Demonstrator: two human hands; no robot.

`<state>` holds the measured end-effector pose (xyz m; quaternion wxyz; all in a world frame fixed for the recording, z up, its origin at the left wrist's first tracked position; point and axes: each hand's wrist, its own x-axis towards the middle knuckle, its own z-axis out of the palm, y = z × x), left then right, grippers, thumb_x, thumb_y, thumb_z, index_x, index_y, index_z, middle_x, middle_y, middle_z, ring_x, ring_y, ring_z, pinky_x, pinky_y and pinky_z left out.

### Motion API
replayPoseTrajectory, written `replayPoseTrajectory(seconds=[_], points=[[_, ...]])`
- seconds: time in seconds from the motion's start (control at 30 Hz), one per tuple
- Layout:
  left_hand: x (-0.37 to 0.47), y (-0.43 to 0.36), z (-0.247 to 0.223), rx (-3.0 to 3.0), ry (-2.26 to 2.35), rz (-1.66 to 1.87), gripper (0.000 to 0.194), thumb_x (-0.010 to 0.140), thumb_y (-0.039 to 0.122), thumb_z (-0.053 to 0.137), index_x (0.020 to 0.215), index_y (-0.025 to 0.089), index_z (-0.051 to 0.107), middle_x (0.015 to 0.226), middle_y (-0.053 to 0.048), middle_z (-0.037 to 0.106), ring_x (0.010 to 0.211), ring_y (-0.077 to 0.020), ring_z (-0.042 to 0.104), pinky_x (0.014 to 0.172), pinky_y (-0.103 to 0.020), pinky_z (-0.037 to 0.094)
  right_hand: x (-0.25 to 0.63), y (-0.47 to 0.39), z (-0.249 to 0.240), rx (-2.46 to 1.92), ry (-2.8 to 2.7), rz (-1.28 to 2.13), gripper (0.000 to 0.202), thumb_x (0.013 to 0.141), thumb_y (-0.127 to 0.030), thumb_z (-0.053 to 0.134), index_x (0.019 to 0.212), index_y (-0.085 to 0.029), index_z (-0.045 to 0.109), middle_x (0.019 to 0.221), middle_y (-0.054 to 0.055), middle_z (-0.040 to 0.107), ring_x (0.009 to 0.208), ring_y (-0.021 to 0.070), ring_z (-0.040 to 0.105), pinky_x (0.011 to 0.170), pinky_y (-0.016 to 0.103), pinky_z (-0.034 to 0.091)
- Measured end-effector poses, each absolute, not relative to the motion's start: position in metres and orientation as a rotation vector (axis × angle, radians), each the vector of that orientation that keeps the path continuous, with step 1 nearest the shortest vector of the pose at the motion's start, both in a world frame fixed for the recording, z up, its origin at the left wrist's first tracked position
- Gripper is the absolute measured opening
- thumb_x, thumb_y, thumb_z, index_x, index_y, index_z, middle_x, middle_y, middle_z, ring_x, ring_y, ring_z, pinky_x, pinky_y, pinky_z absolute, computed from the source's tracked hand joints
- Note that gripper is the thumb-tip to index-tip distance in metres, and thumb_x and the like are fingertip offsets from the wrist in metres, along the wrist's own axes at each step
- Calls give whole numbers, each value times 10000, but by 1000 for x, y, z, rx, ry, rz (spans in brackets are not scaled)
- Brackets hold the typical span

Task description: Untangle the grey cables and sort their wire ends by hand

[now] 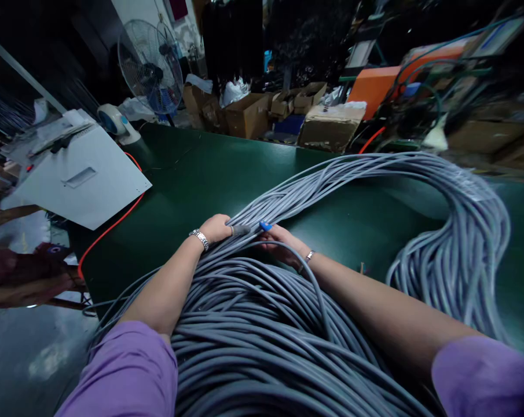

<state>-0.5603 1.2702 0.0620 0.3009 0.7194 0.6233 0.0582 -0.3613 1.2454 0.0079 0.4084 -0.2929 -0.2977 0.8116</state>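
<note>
A long bundle of grey cables [288, 200] runs from the near coils across the table to the right. My left hand [218, 228] is closed around the bundle near the middle; a dark grey covering shows on one finger. Just right of it, my right hand [279, 238] is closed at the bundle's near side, a blue cover on its thumb and its other fingers partly hidden beneath the cables. One loose cable loops over my right wrist. Below both hands lies a large heap of coiled grey cable [262, 324]. The bundle's far part, with clear wrap, bends round at the right [470, 182].
The green tabletop [192, 174] lies beneath. At left stand a white metal box [88, 179] and a red-orange cord [109, 231], with part of another person [22, 266] beyond. A fan [151, 69], cardboard boxes [248, 113] and an orange machine [372, 87] stand behind the table.
</note>
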Motion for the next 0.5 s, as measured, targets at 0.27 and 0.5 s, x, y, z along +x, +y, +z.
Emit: replayPoseTrajectory(seconds=[0.27,0.5], points=[[-527,1181,210,2199,1707,504,481,612,633,632,641,162,543,590,29,478,569,-115,388,500,-231,296,-327,1198,105,-483,-1295,1673,464,664,-446,749,1008,-162,619,997,78,671,1042,232,590,965,398,435],[-523,1038,290,2235,1643,778,471,559,533,737,882,203,643,732,-13,643,665,-189,572,557,-251,456,-294,1075,229,-248,-1527,1521,634,773,-498,627,1298,-179,468,1314,129,508,1203,250,489,1051,424,346]])
